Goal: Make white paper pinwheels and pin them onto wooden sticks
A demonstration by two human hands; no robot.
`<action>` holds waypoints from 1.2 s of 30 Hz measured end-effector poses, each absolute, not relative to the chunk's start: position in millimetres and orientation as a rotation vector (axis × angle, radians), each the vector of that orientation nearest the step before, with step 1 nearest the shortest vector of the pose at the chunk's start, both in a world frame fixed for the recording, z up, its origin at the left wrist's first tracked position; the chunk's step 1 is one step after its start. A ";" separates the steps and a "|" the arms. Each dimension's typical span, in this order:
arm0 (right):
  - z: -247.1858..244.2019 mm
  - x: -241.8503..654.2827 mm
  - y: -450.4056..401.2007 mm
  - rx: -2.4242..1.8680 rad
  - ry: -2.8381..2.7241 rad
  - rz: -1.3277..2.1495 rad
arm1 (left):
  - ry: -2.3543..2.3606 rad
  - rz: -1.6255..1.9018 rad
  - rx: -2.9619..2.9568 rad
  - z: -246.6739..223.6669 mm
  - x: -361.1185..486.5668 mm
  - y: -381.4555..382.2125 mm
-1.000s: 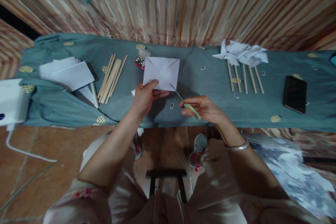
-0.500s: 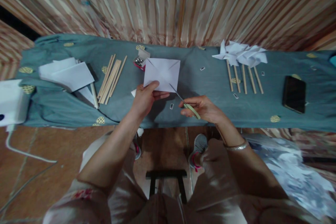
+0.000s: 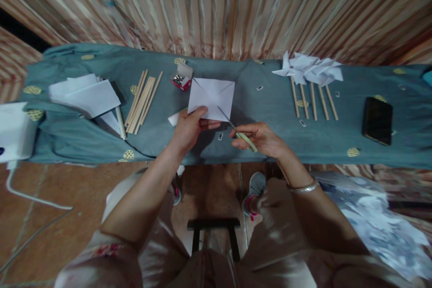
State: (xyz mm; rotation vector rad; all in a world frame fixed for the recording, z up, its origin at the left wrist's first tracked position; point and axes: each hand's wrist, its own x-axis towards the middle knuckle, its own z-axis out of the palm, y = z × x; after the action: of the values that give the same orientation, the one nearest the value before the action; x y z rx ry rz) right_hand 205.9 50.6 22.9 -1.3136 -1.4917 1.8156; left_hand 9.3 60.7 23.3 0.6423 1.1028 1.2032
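Near the middle of the frame, a square sheet of white paper (image 3: 212,91) is held up over the blue-green patterned cloth (image 3: 259,108), with crease or cut lines running in from its corners. The left hand (image 3: 189,127) grips it at the lower left edge, thumb pressed on top and fingers spread beneath. The right hand (image 3: 261,139), right of centre, is closed around the pale green handles of a pair of scissors (image 3: 248,141), whose blades reach up and left over the lower right part of the sheet, near that corner; how far apart the blades stand is too small to tell. Just above the sheet's upper left corner sits an opened small box of metal pins (image 3: 181,82), and a white paper scrap (image 3: 173,119) lies just beside the left hand. Left of centre, a group of wooden sticks (image 3: 143,103) lies slanted on the cloth; farther left is a pile of white paper (image 3: 91,98). In the upper right, paper pinwheels (image 3: 297,69) overlap in a row, their sticks pointing down the frame. A black smartphone (image 3: 378,120) rests at the right, and a silver bracelet (image 3: 303,187) circles the right wrist.
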 end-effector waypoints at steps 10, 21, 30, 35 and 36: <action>18.2 205.2 51.7 -1.305 -1.482 1.806 | 1.079 1.208 0.639 22.3 9.0 60.8; 22.0 204.4 51.4 -1.323 -1.473 1.812 | 1.087 1.182 0.654 23.3 12.0 57.5; 21.7 203.2 52.2 -1.364 -1.389 1.836 | 1.085 1.193 0.642 23.4 11.6 57.5; 20.9 202.8 52.1 -1.369 -1.401 1.827 | 1.105 1.179 0.638 25.2 12.3 57.0; 20.5 202.8 52.0 -1.375 -1.410 1.823 | 1.108 1.176 0.637 25.4 12.4 56.8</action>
State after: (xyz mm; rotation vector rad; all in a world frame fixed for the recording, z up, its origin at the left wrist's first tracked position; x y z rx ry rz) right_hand 202.8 52.0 20.5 -1.3749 -1.4101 1.8231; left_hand 12.4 56.8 25.4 0.6373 1.1082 1.1763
